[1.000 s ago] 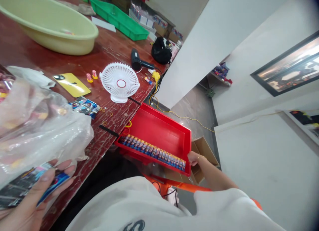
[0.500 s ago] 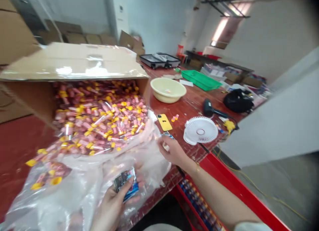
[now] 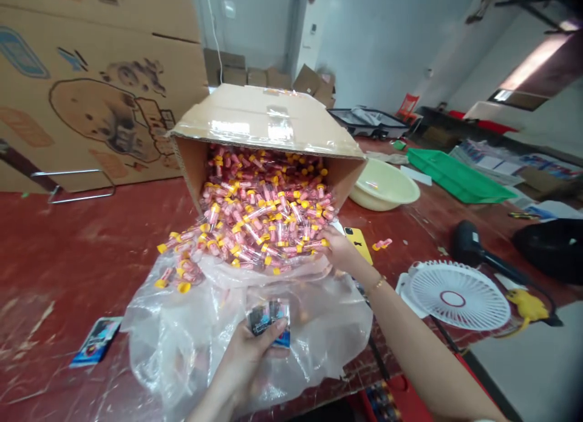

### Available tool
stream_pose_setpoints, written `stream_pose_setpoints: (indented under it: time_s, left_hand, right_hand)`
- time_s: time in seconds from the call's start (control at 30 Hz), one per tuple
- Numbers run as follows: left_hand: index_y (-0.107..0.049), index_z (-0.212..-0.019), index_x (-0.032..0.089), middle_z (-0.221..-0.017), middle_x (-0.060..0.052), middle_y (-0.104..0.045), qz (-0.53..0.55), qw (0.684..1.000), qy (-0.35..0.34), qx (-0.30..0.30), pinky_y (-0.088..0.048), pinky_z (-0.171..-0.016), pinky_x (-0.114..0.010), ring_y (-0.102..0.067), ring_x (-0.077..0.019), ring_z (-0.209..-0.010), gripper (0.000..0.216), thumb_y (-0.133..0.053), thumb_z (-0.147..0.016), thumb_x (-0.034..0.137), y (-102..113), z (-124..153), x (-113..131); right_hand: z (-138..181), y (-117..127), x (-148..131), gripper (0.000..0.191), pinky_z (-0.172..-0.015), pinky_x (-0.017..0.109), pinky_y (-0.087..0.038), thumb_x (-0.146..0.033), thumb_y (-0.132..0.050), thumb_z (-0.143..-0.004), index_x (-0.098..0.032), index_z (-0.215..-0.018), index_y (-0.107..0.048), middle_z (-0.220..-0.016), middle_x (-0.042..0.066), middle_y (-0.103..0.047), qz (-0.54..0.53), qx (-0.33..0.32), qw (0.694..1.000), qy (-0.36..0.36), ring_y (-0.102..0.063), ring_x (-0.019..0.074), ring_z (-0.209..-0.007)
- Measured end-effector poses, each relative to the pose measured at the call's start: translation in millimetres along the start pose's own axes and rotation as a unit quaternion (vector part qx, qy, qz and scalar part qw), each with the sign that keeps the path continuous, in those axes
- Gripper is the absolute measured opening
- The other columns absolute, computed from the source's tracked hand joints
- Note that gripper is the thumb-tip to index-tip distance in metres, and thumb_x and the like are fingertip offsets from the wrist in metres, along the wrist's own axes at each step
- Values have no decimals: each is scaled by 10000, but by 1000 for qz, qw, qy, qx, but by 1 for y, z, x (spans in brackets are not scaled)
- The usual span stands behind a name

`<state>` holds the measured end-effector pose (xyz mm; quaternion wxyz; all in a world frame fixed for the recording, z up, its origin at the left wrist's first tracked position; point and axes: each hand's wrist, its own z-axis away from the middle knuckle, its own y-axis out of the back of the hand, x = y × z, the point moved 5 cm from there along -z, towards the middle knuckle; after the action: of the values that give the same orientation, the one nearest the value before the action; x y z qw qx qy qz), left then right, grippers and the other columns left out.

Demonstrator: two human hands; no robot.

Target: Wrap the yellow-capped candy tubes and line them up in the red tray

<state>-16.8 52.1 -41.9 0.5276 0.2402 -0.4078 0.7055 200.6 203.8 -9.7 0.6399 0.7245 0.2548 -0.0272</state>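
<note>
Tubes (image 3: 266, 218) fill a box (image 3: 273, 121), plenty left; a tray (image 3: 412, 402) holds a seemingly finished row (image 3: 382, 401). Left hand (image 3: 248, 352) pinches wrappers (image 3: 266, 316); right hand (image 3: 337, 251) touches tubes, finger grip unclear.

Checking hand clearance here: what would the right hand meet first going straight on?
Likely the nearest yellow-capped tubes; the right hand looks close to them, though depth leaves contact unclear.

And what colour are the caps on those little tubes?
Yellow caps, seen best in the head view.
</note>
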Motion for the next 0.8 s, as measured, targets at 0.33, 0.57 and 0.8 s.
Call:
stream_pose_setpoints:
  time_s: [0.33,0.57,0.8]
  left_hand:
    - [-722,-781,160,-644,-49,-720,-21,999,2,-39,-523,-583,-291,-661,-205,-637,332,-815,-546,374,-8,-1,2]
    - [-726,-813,158,-667,-68,-725,-29,999,-7,-40,-527,-575,-309,-657,-214,-642,348,-761,-609,438,-8,0,-1]
    - [-733,-739,160,-575,2,-652,2,999,-42,-27,-430,-516,-233,-537,-134,-527,277,-838,-504,261,-10,0,3]
  right_hand:
    - [58,26,-73,227,-724,278,-499,-289,-723,-735,-226,-891,-571,-884,18,-585,-546,-7,836,-45,-575,137,-804]
    - [60,37,-97,152,-758,300,-478,-252,-646,-807,-227,-945,-588,-924,40,-607,-439,-13,898,41,-561,155,-850]
    - [65,48,-107,149,-804,345,-481,-192,-616,-815,-232,-948,-561,-912,39,-596,-390,16,915,101,-570,176,-886]
